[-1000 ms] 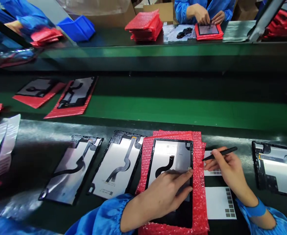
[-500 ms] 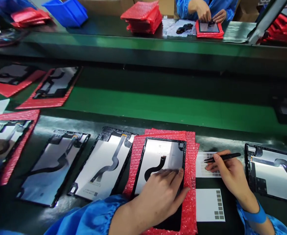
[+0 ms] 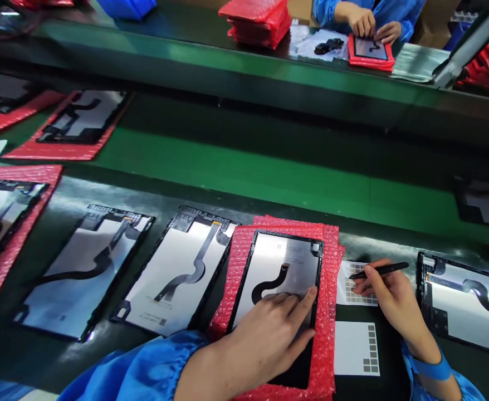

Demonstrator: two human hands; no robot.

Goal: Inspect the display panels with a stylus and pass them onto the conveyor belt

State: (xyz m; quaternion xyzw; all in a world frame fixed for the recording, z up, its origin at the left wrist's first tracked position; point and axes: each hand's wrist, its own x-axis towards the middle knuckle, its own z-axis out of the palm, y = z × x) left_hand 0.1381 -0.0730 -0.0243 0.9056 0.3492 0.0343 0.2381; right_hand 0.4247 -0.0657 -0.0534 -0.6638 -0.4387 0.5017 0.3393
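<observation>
My left hand (image 3: 273, 328) lies flat, fingers stretched, on a display panel (image 3: 282, 267) with a black flex cable. The panel rests on a stack of red bubble-wrap sheets (image 3: 330, 312). My right hand (image 3: 389, 298) pinches black tweezers (image 3: 378, 270). Their tip touches a white sheet of small grey stickers (image 3: 353, 291) just right of the red wrap. A second sticker sheet (image 3: 355, 348) lies nearer to me, below the first.
Two bare panels (image 3: 181, 273) (image 3: 83, 267) lie left of the red stack and another panel (image 3: 465, 303) at the right. A panel on red wrap (image 3: 2, 217) is at far left. The green conveyor (image 3: 269, 172) carries more panels. Across it, another person's hands (image 3: 372, 25) work on a panel.
The view has tilted down and shifted slightly. My right hand has brought the tweezers from above the red wrap's edge down onto the sticker sheet. My left hand stays on the panel.
</observation>
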